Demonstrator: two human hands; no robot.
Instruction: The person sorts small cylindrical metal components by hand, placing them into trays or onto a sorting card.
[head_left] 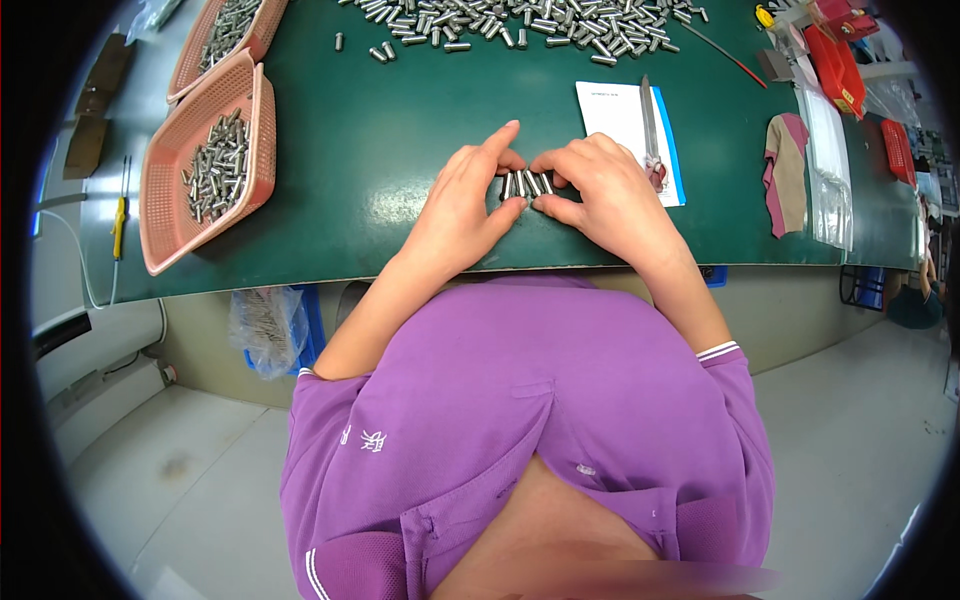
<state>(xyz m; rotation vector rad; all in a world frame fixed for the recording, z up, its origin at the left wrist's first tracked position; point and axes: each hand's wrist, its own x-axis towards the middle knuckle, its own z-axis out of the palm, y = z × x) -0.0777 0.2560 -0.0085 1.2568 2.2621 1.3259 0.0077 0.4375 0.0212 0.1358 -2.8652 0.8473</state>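
Observation:
Several short, shiny metal pins (pixel 526 184) stand side by side in a row close to the near edge of the green table. My left hand (pixel 462 200) closes on the row's left end with thumb and fingertips, its index finger raised and pointing away from me. At the other end, my right hand (pixel 610 195) presses in with bent fingers and thumb. Parts of the outer pins are hidden behind my fingertips. Just beyond my right hand lies a white paper booklet (pixel 612 108) with a blue edge, and on it a long metal tool (pixel 649 125), perhaps a blade or tweezers.
A large heap of metal pins (pixel 520 18) spreads along the far side. Pink plastic baskets (pixel 262 150) with more pins stand at left, near a yellow-handled screwdriver (pixel 119 228). A beige-and-pink cloth sleeve (pixel 787 175), plastic bags (pixel 830 170) and a red bin (pixel 832 70) are at right.

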